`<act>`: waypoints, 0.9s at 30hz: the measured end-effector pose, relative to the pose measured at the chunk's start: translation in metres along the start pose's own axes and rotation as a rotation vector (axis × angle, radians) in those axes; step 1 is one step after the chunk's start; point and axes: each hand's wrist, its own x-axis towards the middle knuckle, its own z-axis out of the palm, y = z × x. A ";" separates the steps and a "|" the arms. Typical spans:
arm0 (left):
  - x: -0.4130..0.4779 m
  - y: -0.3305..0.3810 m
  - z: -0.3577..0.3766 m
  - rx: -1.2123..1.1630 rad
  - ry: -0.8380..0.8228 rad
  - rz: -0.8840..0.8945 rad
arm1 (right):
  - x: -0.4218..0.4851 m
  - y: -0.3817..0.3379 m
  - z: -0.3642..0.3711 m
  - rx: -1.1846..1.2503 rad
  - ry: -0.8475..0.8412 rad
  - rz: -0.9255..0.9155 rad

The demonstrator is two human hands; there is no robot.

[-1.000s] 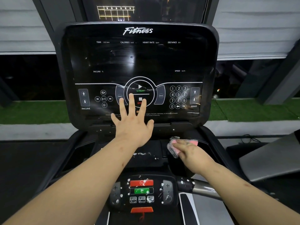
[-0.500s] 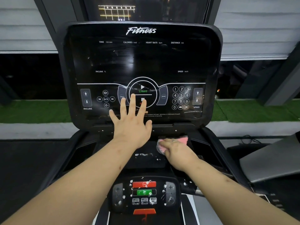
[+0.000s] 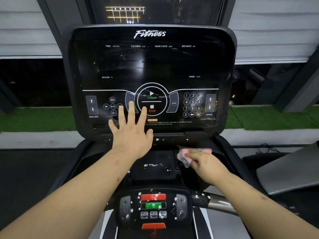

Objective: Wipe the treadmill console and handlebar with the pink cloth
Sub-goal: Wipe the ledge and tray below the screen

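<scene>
Pink cloth (image 3: 183,156) rightward; long axis crosswise

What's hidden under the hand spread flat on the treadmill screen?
The left hand lies on the console, its fingers overlapping the media buttons and the curved button left of START. The start of the warning text is covered.

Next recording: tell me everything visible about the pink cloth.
The pink cloth is small, soft-looking fabric, bunched, with a black-and-white checked edge. It lies on the treadmill's black shelf below the console screen, right of centre. The right hand holds it from above, covering its middle; pink shows on both sides.
</scene>
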 end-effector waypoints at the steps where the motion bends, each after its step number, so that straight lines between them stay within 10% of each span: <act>1: 0.000 0.000 0.000 0.004 -0.001 0.000 | -0.007 0.009 -0.003 0.011 0.013 0.022; 27: 0.000 0.006 0.005 0.007 -0.003 -0.025 | 0.010 -0.052 -0.007 -0.074 -0.025 -0.033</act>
